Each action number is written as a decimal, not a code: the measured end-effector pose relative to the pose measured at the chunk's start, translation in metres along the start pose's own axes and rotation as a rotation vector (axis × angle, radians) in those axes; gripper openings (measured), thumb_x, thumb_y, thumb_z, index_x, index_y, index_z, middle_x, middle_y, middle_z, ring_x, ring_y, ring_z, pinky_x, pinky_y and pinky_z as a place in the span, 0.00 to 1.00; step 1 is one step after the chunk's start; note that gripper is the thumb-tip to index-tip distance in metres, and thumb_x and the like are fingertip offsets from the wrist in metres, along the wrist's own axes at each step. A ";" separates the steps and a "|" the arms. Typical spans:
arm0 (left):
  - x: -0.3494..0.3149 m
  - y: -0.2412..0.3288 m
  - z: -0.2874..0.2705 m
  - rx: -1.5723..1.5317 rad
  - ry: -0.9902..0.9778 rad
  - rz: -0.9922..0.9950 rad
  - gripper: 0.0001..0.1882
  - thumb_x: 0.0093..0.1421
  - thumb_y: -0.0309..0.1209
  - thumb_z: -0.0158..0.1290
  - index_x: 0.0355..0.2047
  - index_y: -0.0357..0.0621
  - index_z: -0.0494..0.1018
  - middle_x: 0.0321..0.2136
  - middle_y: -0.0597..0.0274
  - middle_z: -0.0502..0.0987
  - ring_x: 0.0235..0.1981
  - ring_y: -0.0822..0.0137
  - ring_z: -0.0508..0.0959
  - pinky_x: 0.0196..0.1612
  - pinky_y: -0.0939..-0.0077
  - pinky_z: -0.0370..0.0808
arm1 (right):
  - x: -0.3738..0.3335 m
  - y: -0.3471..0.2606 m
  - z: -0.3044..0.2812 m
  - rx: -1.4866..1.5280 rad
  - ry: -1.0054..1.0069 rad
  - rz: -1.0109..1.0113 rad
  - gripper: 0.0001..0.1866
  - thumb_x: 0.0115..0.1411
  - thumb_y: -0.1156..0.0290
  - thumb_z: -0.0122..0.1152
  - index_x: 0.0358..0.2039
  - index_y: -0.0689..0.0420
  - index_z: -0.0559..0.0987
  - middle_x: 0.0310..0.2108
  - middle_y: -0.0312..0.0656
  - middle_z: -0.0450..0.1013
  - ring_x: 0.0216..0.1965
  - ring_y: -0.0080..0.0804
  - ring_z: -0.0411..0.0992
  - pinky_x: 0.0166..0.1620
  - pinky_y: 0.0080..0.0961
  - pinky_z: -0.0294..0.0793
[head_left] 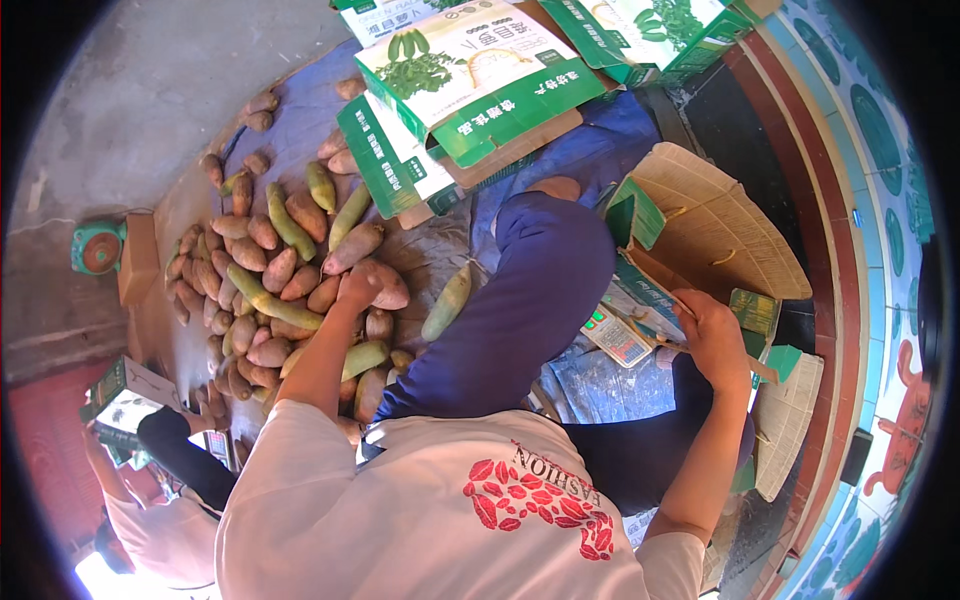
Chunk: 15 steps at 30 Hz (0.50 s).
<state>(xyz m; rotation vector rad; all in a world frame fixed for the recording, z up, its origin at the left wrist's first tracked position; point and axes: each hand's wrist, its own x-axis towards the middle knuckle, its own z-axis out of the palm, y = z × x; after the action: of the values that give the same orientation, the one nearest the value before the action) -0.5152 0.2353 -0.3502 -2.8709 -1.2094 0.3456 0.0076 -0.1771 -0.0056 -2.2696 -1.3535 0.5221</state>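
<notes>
- Left hand [357, 287]: closed around a reddish-brown sweet potato [385, 284] at the right edge of the pile.
- Pile of sweet potatoes [262, 290]: spread on the ground to the left, mixed with long green-yellow tubers [272, 306]; one pale green tuber [446, 302] lies apart, just right of the gripped one.
- Right hand [712, 335]: fingers curled around the near edge of an open cardboard box [715, 235] on the right.
- Small scale [618, 337]: just left of the right hand, on blue sheeting [590, 385].
- Green-and-white cartons [470, 75]: stacked at the far side, beyond the pile.
- Green round object [98, 247]: far left, well apart from the pile.
</notes>
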 end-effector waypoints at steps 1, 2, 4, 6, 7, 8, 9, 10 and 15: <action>0.010 0.067 0.003 -0.070 -0.031 0.054 0.20 0.54 0.42 0.53 0.45 0.45 0.75 0.47 0.47 0.74 0.49 0.49 0.73 0.52 0.61 0.69 | -0.008 0.004 -0.001 -0.035 -0.017 0.083 0.09 0.56 0.74 0.55 0.37 0.60 0.78 0.34 0.48 0.75 0.38 0.49 0.72 0.42 0.38 0.71; 0.017 0.123 -0.026 -0.127 -0.230 0.025 0.24 0.53 0.42 0.53 0.49 0.46 0.73 0.50 0.48 0.72 0.52 0.50 0.71 0.55 0.62 0.67 | -0.021 0.009 -0.007 -0.047 -0.013 0.164 0.09 0.56 0.75 0.55 0.38 0.60 0.77 0.35 0.49 0.75 0.38 0.49 0.72 0.42 0.38 0.70; -0.010 0.153 -0.087 -0.148 -0.421 -0.029 0.28 0.52 0.42 0.54 0.53 0.47 0.70 0.54 0.49 0.69 0.55 0.52 0.70 0.58 0.63 0.65 | -0.034 0.009 -0.017 -0.059 -0.009 0.218 0.09 0.56 0.75 0.55 0.38 0.60 0.77 0.35 0.49 0.75 0.38 0.50 0.72 0.42 0.37 0.70; -0.034 0.146 -0.090 -0.326 -0.874 -0.290 0.33 0.50 0.42 0.56 0.57 0.48 0.66 0.54 0.51 0.70 0.57 0.53 0.67 0.60 0.62 0.63 | -0.028 0.007 -0.015 -0.049 -0.024 0.208 0.09 0.55 0.76 0.55 0.38 0.60 0.77 0.35 0.50 0.75 0.38 0.50 0.72 0.42 0.37 0.70; -0.047 0.144 -0.085 -0.332 -0.874 -0.307 0.33 0.50 0.42 0.56 0.57 0.48 0.66 0.54 0.51 0.70 0.57 0.53 0.67 0.60 0.62 0.63 | -0.025 0.005 -0.014 -0.044 -0.019 0.191 0.10 0.55 0.76 0.55 0.38 0.60 0.77 0.35 0.50 0.75 0.38 0.50 0.72 0.42 0.37 0.70; -0.059 0.144 -0.074 -0.257 -0.889 -0.326 0.33 0.49 0.42 0.57 0.57 0.49 0.66 0.54 0.51 0.69 0.58 0.53 0.66 0.60 0.62 0.64 | -0.021 0.004 -0.013 -0.039 -0.014 0.178 0.10 0.55 0.77 0.55 0.39 0.61 0.77 0.35 0.50 0.74 0.38 0.50 0.73 0.42 0.37 0.71; -0.068 0.145 -0.066 -0.182 -0.906 -0.337 0.34 0.48 0.42 0.57 0.57 0.51 0.66 0.54 0.52 0.69 0.58 0.52 0.66 0.59 0.62 0.64 | -0.020 0.004 -0.012 -0.041 -0.021 0.172 0.10 0.55 0.77 0.55 0.39 0.61 0.77 0.35 0.50 0.74 0.38 0.50 0.73 0.42 0.37 0.71; -0.072 0.154 -0.073 -0.188 -0.912 -0.332 0.34 0.48 0.42 0.57 0.57 0.51 0.66 0.54 0.52 0.69 0.58 0.52 0.66 0.59 0.62 0.64 | -0.021 0.007 -0.011 -0.038 -0.029 0.182 0.10 0.57 0.76 0.54 0.39 0.62 0.76 0.35 0.52 0.74 0.38 0.51 0.73 0.41 0.35 0.71; -0.062 0.176 -0.078 -0.135 -0.768 -0.249 0.28 0.49 0.39 0.58 0.52 0.51 0.69 0.52 0.53 0.69 0.55 0.51 0.68 0.56 0.61 0.67 | -0.021 0.008 -0.013 -0.055 -0.041 0.186 0.10 0.59 0.77 0.52 0.41 0.64 0.75 0.35 0.52 0.74 0.37 0.49 0.73 0.41 0.31 0.71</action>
<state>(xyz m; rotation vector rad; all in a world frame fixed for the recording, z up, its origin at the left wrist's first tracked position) -0.4165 0.0738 -0.2783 -2.6966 -1.6960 1.4946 0.0103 -0.2012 0.0027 -2.4567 -1.1952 0.6019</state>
